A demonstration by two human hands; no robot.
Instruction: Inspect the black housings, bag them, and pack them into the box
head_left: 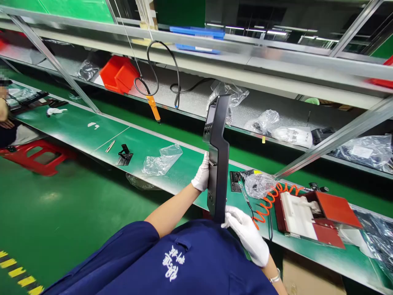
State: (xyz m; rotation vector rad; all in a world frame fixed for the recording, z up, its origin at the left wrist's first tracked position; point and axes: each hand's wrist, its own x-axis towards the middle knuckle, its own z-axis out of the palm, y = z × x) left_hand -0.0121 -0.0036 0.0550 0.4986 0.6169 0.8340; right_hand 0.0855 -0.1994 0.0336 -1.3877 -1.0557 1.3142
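A long black electronic housing with a small screen and a row of buttons near its top stands on edge in front of my chest. My left hand, in a white glove, grips its left face about halfway up, the fingers partly hidden behind it. Down at the lower end, my right hand, also gloved in white, has its fingers closed at the bottom corner. Beyond the housing lie a clear plastic bag and a small black bracket on the green bench.
An orange electric screwdriver hangs by a cord over the bench. On the right are a coiled orange air hose and a red fixture with white parts. Bagged parts and a red bin occupy the shelf. Another person's hand shows far left.
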